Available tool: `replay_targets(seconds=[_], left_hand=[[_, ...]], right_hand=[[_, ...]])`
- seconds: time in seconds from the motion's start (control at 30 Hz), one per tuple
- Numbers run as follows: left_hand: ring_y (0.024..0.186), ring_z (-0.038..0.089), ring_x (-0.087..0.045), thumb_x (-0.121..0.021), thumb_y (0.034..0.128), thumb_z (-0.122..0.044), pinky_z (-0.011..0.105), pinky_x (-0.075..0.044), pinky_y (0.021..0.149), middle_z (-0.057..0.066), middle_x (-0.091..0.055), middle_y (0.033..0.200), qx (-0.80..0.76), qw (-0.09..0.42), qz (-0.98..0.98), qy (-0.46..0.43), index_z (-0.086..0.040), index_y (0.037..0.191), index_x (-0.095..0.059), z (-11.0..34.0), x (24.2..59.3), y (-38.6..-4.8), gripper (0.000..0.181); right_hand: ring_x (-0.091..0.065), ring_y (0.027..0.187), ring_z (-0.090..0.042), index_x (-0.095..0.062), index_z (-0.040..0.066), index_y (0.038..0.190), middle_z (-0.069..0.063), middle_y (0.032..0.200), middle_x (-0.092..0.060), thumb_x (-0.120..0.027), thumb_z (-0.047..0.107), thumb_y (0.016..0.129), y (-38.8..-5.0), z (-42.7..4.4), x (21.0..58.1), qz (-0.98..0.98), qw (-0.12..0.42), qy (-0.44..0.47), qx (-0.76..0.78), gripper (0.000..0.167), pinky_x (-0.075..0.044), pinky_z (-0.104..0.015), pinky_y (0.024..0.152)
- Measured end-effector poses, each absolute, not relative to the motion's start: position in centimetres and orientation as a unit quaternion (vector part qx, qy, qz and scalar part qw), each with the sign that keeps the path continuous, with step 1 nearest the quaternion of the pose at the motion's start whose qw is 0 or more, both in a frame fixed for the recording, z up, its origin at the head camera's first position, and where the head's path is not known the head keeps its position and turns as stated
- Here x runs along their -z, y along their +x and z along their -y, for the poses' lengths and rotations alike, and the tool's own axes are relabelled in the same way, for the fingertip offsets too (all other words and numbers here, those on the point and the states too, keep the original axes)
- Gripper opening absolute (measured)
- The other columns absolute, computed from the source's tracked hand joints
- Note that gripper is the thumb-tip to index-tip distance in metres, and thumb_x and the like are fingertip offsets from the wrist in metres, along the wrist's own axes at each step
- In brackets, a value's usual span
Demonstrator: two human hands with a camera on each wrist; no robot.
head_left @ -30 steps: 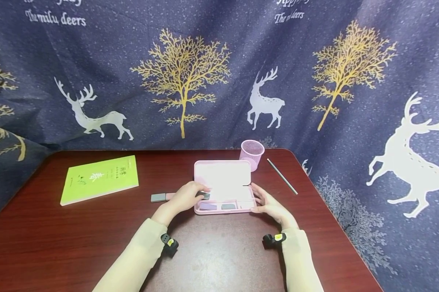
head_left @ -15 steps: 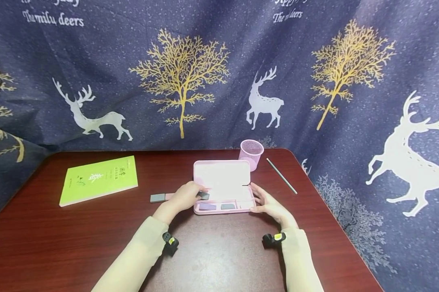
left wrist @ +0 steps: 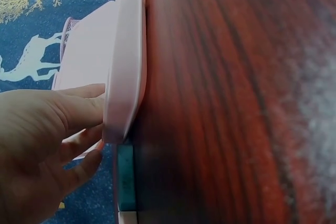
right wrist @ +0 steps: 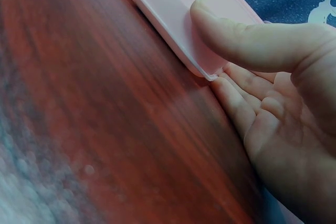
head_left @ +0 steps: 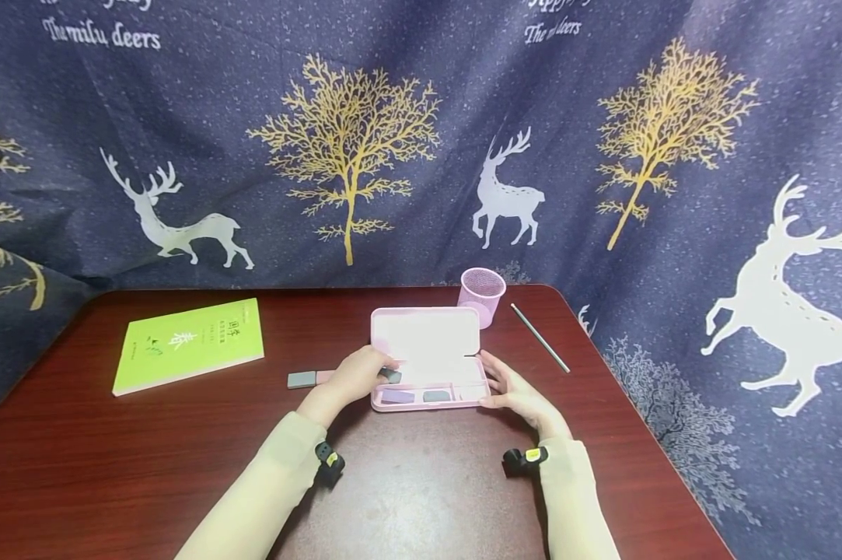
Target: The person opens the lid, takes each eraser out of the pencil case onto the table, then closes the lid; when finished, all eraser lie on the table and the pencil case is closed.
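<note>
A pink pencil case [head_left: 426,406] lies with its lid raised on the table. My left hand [head_left: 354,379] reaches over its left end and pinches a dark grey eraser [head_left: 391,376] inside; in the left wrist view the case wall hides that eraser. My right hand [head_left: 522,395] holds the case's right end, thumb over the rim and fingers against the outside. A lilac block [head_left: 397,397] and a grey-green block [head_left: 436,396] sit in the front compartments. Left of the case lie a grey block [head_left: 302,379] and a pink block [head_left: 325,376], partly behind my left hand.
A pink mesh pen cup [head_left: 482,294] stands behind the case's right side. To its right lies a grey-green pencil [head_left: 541,338]. A lime-green book [head_left: 193,342] rests at the back left. Behind the table [head_left: 183,467] hangs a dark blue patterned cloth [head_left: 421,117].
</note>
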State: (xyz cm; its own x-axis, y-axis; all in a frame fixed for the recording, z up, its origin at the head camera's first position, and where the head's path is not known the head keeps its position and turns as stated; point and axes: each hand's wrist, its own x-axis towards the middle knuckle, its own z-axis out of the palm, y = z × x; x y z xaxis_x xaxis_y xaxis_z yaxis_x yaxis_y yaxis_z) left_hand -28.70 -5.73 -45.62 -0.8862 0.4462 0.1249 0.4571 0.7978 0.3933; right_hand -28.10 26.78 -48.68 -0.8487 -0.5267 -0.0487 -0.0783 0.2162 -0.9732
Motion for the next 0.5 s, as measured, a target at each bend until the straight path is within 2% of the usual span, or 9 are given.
replay_targets(seconds=[0.17,0.37,0.5], left_hand=[[0.099,0.023,-0.069,-0.078,0.0768,0.0,0.038,-0.054,0.09,0.006,-0.075,0.105,0.212,0.021,0.947,-0.241,-0.007,0.107,-0.076,5.74,45.4,-28.74,0.031],[0.1,0.023,-0.069,-0.079,0.0761,-0.001,0.039,-0.055,0.089,0.007,-0.075,0.106,0.227,0.005,0.947,-0.228,-0.007,0.109,-0.076,5.62,45.16,-28.89,0.033],[0.098,0.022,-0.069,-0.08,0.0757,-0.001,0.038,-0.055,0.088,0.006,-0.075,0.104,0.229,-0.003,0.947,-0.224,-0.007,0.107,-0.076,5.59,45.07,-28.97,0.032]], right_hand=[[-0.019,0.144,-0.049,-0.006,-0.003,0.155,-0.028,0.161,-0.007,-0.068,-0.003,0.084,-28.19,-26.8,48.74,-0.76,0.191,-0.196,0.59,0.094,-0.024,-0.051,0.115],[-0.019,0.144,-0.049,-0.005,-0.003,0.155,-0.029,0.16,-0.007,-0.069,-0.002,0.083,-28.21,-26.74,48.78,-0.763,0.194,-0.192,0.586,0.096,-0.035,-0.034,0.114],[-0.019,0.144,-0.049,-0.005,-0.002,0.155,-0.028,0.16,-0.008,-0.069,-0.002,0.083,-28.24,-26.74,48.71,-0.765,0.193,-0.191,0.584,0.096,-0.037,-0.029,0.112]])
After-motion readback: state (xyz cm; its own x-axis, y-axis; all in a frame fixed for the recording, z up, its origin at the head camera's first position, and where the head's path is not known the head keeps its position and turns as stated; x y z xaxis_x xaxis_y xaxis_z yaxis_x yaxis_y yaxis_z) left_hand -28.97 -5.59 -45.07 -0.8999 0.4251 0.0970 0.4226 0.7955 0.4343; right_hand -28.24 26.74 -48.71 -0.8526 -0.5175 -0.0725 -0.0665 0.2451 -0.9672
